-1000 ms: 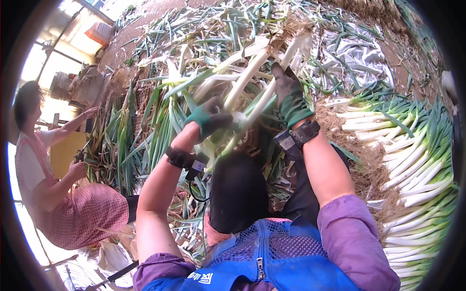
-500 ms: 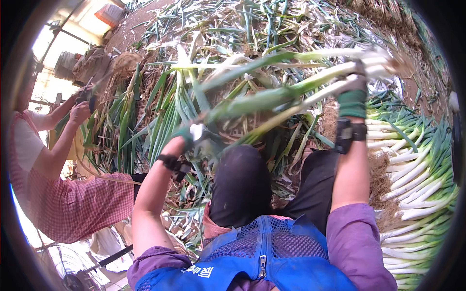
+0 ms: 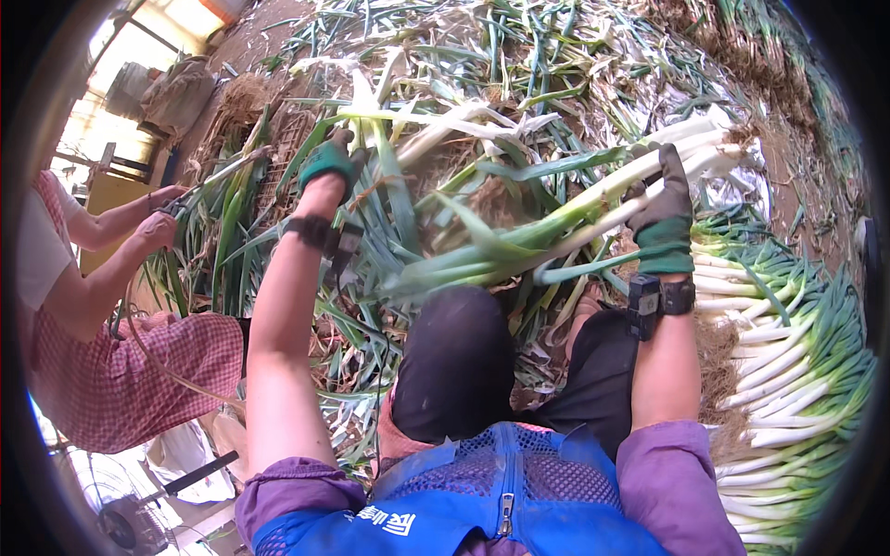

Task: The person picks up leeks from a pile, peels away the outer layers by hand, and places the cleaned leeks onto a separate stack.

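Note:
My right hand, in a dark glove with a green cuff, is closed around a few long green onions. Their white root ends point up to the right, and the green leaves stretch left over my knees, blurred at the tips. My left hand, gloved alike, is over the far left part of a heap of onion leaves. Its fingers are mostly hidden, so whether it grips a leaf there is unclear. Peeled-looking white stalks lie just right of it.
Trimmed green onions lie in a long row at my right, roots toward me. Leaf scraps cover the ground ahead. Another person's hands work at the left, beside a standing bunch of onions. A hose crosses that person's apron.
My left hand has moved away from me and a little left, off the leaf end of the held onions. Those leaves have dropped nearer my knees; my right hand has come slightly closer.

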The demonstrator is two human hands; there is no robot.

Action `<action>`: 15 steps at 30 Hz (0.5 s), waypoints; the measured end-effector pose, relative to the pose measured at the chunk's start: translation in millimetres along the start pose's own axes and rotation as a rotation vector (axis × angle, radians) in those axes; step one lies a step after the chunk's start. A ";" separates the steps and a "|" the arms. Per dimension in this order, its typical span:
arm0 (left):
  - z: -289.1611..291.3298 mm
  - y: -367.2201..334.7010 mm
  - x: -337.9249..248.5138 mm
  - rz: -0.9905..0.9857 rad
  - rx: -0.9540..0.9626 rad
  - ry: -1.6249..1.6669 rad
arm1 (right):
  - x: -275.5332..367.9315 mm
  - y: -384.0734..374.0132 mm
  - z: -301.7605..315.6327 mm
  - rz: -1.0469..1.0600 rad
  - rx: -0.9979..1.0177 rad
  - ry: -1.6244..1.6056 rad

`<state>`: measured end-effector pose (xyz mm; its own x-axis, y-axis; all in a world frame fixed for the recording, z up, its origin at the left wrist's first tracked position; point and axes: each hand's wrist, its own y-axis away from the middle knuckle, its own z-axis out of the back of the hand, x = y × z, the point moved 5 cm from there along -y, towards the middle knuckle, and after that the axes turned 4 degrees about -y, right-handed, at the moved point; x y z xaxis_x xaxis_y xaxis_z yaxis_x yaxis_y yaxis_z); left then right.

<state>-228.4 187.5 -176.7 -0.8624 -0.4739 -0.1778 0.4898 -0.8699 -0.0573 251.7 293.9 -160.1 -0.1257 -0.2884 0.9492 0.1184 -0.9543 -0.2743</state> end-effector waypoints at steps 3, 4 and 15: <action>-37.8 -29.8 29.7 0.116 0.080 -0.043 | -19.8 -2.1 3.8 -0.241 -0.086 -0.306; -55.9 -36.8 39.3 0.216 0.148 -0.072 | -18.7 4.3 1.4 -0.258 -0.108 -0.333; -167.3 -119.9 86.1 0.339 0.160 0.519 | -35.1 -0.1 12.4 -0.596 -0.238 -0.577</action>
<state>-340.1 273.8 -349.5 -0.4696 -0.6333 -0.6151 0.6647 -0.7122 0.2257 268.3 305.1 -191.4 0.4264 0.2891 0.8571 -0.0257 -0.9433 0.3309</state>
